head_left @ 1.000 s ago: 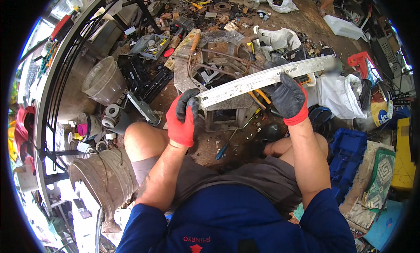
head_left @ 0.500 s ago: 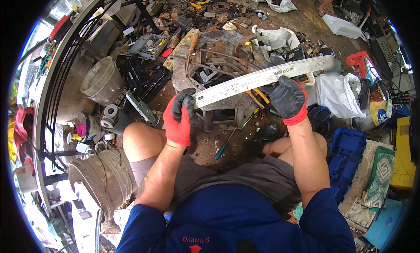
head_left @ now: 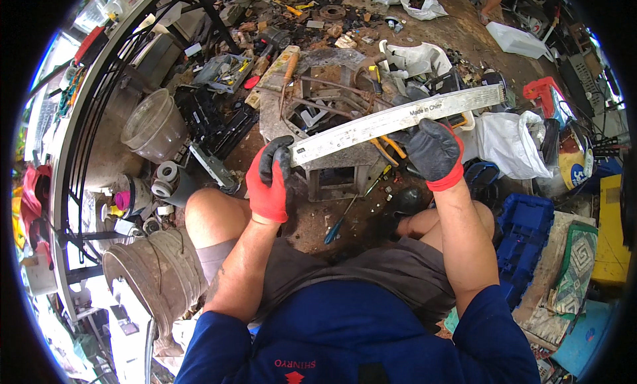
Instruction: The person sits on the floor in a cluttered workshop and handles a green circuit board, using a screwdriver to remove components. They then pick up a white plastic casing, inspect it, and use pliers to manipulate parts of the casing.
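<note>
A long, flat white strip (head_left: 378, 126) with small dark print and dirty marks is held up in front of me. It slants up from left to right. My left hand (head_left: 270, 179), in a red and black glove, pinches its left end. My right hand (head_left: 435, 153), gloved alike, grips its lower edge right of the middle. Beneath the strip stands a worn grey block-like stand (head_left: 272, 122) with metal bars across its top. Orange-handled pliers (head_left: 394, 147) lie partly under the strip. A screwdriver with a blue handle (head_left: 333, 232) leans against the stand's near side.
A cloudy plastic tub (head_left: 156, 128) and a dirty bucket (head_left: 156, 261) stand at the left, beside a black metal rack (head_left: 76, 185). A white sack (head_left: 507, 142) and a blue plastic crate (head_left: 524, 241) sit at the right. Scrap and tools (head_left: 229, 72) litter the far floor.
The strip has tilted slightly, and its right end, blurred before, now shows sharply. Both hands keep their hold in nearly the same places.
</note>
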The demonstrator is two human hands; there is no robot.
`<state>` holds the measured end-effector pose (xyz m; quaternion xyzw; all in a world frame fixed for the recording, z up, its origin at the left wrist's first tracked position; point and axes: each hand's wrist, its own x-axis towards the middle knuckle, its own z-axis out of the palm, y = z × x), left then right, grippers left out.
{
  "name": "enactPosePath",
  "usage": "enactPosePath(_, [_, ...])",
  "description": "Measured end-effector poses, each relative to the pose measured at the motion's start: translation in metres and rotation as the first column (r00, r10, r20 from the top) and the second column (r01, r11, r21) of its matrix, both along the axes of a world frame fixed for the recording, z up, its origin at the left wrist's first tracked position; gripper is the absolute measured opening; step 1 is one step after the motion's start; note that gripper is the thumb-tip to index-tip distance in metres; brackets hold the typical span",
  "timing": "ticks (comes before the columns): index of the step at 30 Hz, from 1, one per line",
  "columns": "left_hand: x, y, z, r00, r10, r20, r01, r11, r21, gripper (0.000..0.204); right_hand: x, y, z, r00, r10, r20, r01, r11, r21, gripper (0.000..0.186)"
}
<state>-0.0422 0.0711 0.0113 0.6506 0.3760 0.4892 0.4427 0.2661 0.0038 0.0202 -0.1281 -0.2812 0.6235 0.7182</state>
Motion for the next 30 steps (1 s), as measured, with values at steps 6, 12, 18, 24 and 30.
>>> enactPosePath(6, [0.001, 0.0007, 0.0006, 1.0, 0.02, -0.002, -0.02, 1.0, 0.025, 0.028, -0.0009, 0.0003, 0.0028, 1.0, -0.003, 0.019, 0.003, 1.0, 0.01, 0.048])
enactPosePath(12, [0.0009, 0.0025, -0.0011, 0.999, 0.03, -0.03, -0.029, 0.999, 0.022, 0.029, -0.0014, 0.0001, 0.0036, 0.998, -0.047, 0.052, 0.049, 0.998, -0.031, 0.053])
enactPosePath(18, [0.0009, 0.0046, -0.0023, 1.0, 0.023, -0.007, -0.022, 0.999, 0.027, 0.03, -0.0041, 0.0001, 0.0082, 0.998, -0.037, 0.045, 0.038, 0.999, -0.029, 0.057])
enactPosePath(24, [0.0005, 0.0029, 0.0025, 0.999, 0.025, -0.019, -0.025, 1.0, 0.004, 0.031, -0.0039, -0.0014, 0.0092, 0.995, -0.058, 0.08, 0.061, 0.997, -0.047, 0.058])
enactPosePath(30, [0.0, 0.003, 0.0034, 0.999, 0.035, -0.033, -0.034, 0.999, 0.029, 0.033, -0.0023, -0.0012, 0.0073, 0.991, -0.059, 0.124, 0.064, 0.997, -0.04, 0.059])
